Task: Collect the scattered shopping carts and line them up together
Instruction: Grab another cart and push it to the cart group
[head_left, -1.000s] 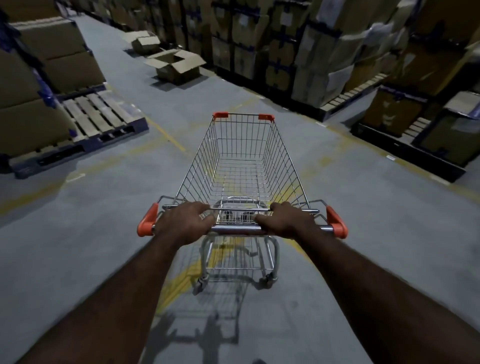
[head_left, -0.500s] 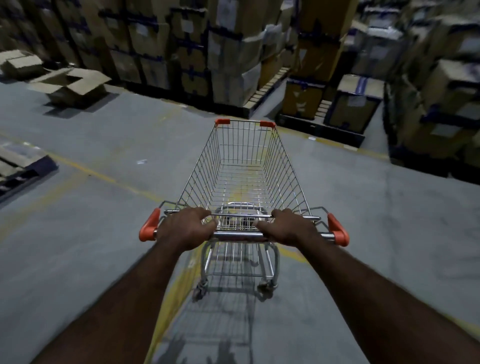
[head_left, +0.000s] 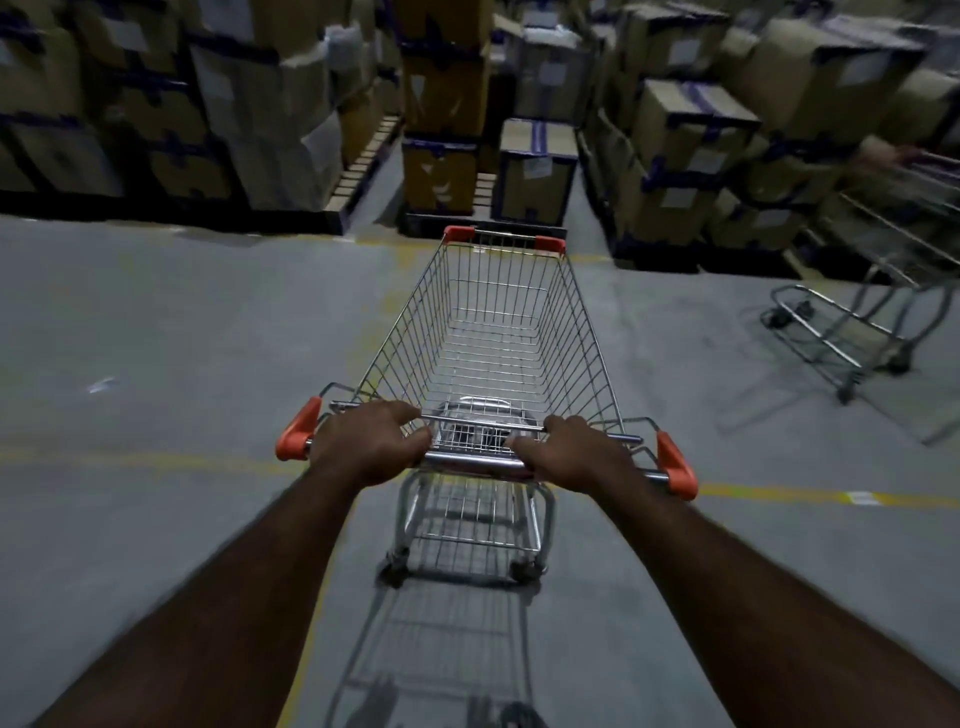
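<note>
An empty wire shopping cart (head_left: 498, 332) with orange corner caps stands straight ahead of me on the grey floor. My left hand (head_left: 370, 441) grips the left part of its metal handle bar. My right hand (head_left: 576, 453) grips the bar's right part. Another shopping cart (head_left: 883, 291) shows at the right edge, blurred and cut off by the frame, its lower frame and wheels facing me.
Stacked cardboard boxes on pallets (head_left: 218, 114) wall off the far side, with a narrow gap (head_left: 384, 176) between stacks. More box stacks (head_left: 691, 156) stand right of the cart's nose. Yellow floor lines (head_left: 156, 460) cross the concrete.
The cart and my view have swung to the right. The open boxes and the wooden pallet on the left have left the frame. A second cart has come into view at the right.
</note>
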